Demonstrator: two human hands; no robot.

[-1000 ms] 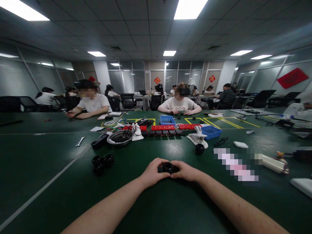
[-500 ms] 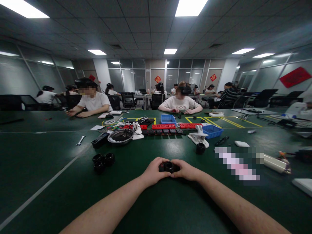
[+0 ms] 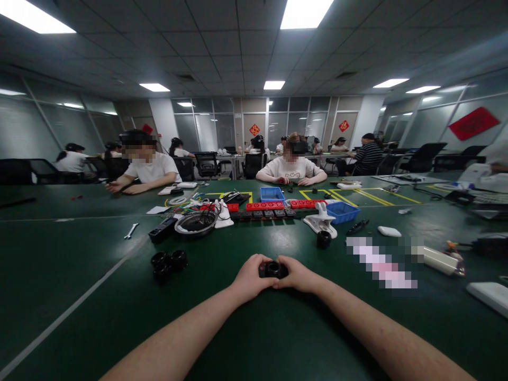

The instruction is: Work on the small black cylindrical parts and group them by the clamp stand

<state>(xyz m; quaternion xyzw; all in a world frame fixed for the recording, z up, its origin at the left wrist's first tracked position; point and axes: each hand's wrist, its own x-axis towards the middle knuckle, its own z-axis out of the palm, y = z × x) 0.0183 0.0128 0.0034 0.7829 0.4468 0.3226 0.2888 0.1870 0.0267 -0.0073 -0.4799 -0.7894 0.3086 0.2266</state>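
Close in front of me, a black ring-shaped part [image 3: 273,269] is held between both hands over the green table [image 3: 222,338]. My left hand [image 3: 254,277] grips it from the left, fingers behind and thumb in front. From the right, my right hand [image 3: 296,275] closes on the same part, and the two thumbs nearly meet. My fingers partly hide what lies around the ring. Several similar black round parts [image 3: 162,271] stand clustered at the left. One more black part [image 3: 324,239] is at the right, by a white clamp stand [image 3: 320,219].
Across the middle lie a round metal dish [image 3: 196,224], red strips [image 3: 265,206], a blue tray [image 3: 342,212] and cables. A wrench [image 3: 131,230] is at the left, a beige cylinder [image 3: 440,260] at the right. Two people sit across the table.
The view has turned slightly, so the table items on the right appear shifted left. Both hands keep hold of the black part, with my right hand a little closer around it.
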